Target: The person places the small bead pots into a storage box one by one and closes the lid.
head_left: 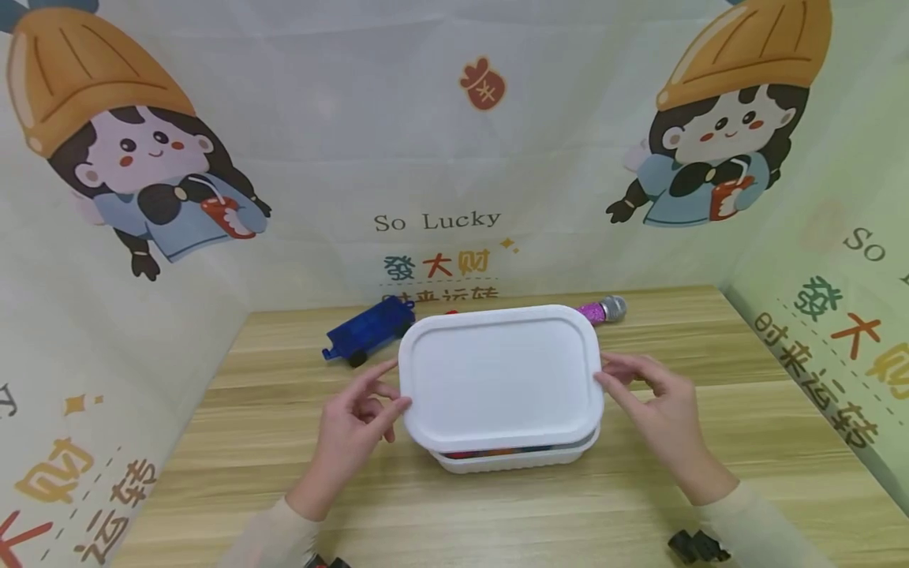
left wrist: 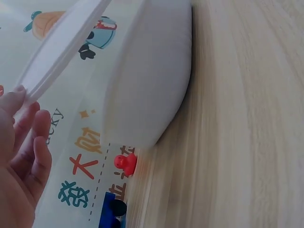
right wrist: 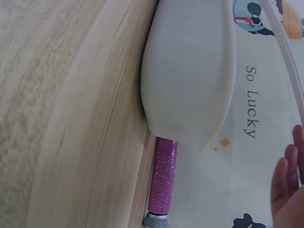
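Note:
A white lid (head_left: 500, 375) with rounded corners is held above a white plastic box (head_left: 518, 462), apart from its rim in both wrist views. My left hand (head_left: 358, 418) pinches the lid's left edge between thumb and fingers. At the opposite edge, my right hand (head_left: 660, 406) grips the lid the same way. Through the gap at the front, bits of red, orange and blue show inside the box; the lid hides the rest. From the left wrist, the raised lid (left wrist: 61, 52) hangs clear of the box wall (left wrist: 152, 76).
Behind the box on the left lies a blue toy trailer (head_left: 371, 330) with black wheels. A red rubber duck (left wrist: 126, 164) is near it, mostly hidden in the head view. A glittery pink microphone (head_left: 604, 310) lies behind right. Printed cloth walls (head_left: 319, 158) enclose the wooden table (head_left: 270, 442).

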Demonstrator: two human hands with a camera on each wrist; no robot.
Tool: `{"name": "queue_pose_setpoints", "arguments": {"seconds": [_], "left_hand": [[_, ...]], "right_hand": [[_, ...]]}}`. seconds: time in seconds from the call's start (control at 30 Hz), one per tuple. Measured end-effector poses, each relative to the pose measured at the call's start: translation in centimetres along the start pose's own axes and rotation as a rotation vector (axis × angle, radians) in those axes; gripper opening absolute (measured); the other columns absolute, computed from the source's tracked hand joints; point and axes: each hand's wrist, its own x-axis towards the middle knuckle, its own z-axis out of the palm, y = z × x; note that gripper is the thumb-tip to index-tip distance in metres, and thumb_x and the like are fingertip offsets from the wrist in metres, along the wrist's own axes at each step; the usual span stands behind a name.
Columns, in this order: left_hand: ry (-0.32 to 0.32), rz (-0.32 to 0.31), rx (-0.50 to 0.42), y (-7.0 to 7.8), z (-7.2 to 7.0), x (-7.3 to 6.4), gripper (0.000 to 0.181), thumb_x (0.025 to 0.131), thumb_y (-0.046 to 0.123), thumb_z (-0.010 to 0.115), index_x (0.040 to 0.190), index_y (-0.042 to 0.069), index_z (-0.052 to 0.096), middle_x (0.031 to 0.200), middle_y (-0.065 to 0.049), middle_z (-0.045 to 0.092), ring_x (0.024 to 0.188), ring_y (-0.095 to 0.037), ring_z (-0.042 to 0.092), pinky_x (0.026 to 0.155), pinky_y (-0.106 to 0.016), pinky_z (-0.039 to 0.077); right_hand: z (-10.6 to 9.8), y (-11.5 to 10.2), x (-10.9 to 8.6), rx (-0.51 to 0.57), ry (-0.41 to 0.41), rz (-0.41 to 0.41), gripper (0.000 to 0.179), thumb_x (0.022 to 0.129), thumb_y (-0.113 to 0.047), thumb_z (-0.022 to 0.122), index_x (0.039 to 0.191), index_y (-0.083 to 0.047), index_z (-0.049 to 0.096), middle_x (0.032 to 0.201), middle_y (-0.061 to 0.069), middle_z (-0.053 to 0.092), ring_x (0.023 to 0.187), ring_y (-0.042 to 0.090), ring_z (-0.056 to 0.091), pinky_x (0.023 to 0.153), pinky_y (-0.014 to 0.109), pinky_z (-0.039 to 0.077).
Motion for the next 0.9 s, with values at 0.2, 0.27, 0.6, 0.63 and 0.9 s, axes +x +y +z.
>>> {"name": "queue_pose_setpoints", "arguments": {"seconds": [0.2, 0.27, 0.6, 0.63, 0.9], "left_hand": [[-0.128, -0.218, 0.017, -0.4, 0.1, 0.3, 0.049, 0.097, 0.023, 0.074, 0.144, 0.018, 0.062, 0.098, -0.012, 0.071, 0.057, -0.020, 0.064, 0.052, -0.027, 0.054], [-0.186, -0.272, 0.003, -0.6, 0.2, 0.3, 0.050, 0.099, 0.023, 0.071, 0.147, 0.014, 0.060, 0.101, -0.014, 0.069, 0.061, -0.022, 0.065, 0.056, -0.029, 0.056], [-0.321, -0.296, 0.019, -1.9, 0.7, 0.6, 0.054, 0.100, 0.018, 0.070, 0.150, 0.004, 0.054, 0.103, -0.016, 0.069, 0.068, -0.038, 0.067, 0.055, -0.039, 0.059], [-0.322, -0.300, 0.022, -2.0, 0.8, 0.6, 0.054, 0.099, 0.019, 0.070, 0.149, 0.005, 0.054, 0.103, -0.016, 0.069, 0.068, -0.038, 0.067, 0.054, -0.040, 0.059], [-0.329, -0.321, 0.064, -2.3, 1.1, 0.7, 0.052, 0.099, 0.019, 0.071, 0.147, 0.007, 0.057, 0.105, -0.012, 0.068, 0.067, -0.032, 0.066, 0.052, -0.037, 0.056]], "right_hand": [[0.1, 0.8, 0.0, -0.038, -0.157, 0.245, 0.033, 0.088, -0.007, 0.081, 0.121, -0.006, 0.076, 0.092, 0.010, 0.077, 0.084, -0.001, 0.066, 0.074, 0.016, 0.057], [0.1, 1.0, -0.1, -0.081, -0.207, 0.293, 0.034, 0.090, -0.013, 0.081, 0.122, -0.006, 0.076, 0.093, 0.009, 0.077, 0.084, -0.002, 0.065, 0.073, 0.017, 0.056], [-0.3, 2.0, -0.5, -0.190, -0.287, 0.353, 0.032, 0.092, -0.022, 0.079, 0.121, -0.009, 0.077, 0.101, 0.007, 0.080, 0.088, -0.007, 0.063, 0.075, 0.019, 0.055], [-0.3, 2.1, -0.5, -0.189, -0.295, 0.354, 0.032, 0.092, -0.023, 0.079, 0.121, -0.010, 0.077, 0.103, 0.007, 0.079, 0.088, -0.007, 0.063, 0.075, 0.019, 0.056], [-0.3, 2.6, -0.7, -0.136, -0.353, 0.394, 0.032, 0.092, -0.020, 0.079, 0.121, -0.005, 0.076, 0.120, 0.017, 0.076, 0.093, 0.003, 0.069, 0.077, 0.021, 0.059]]}}
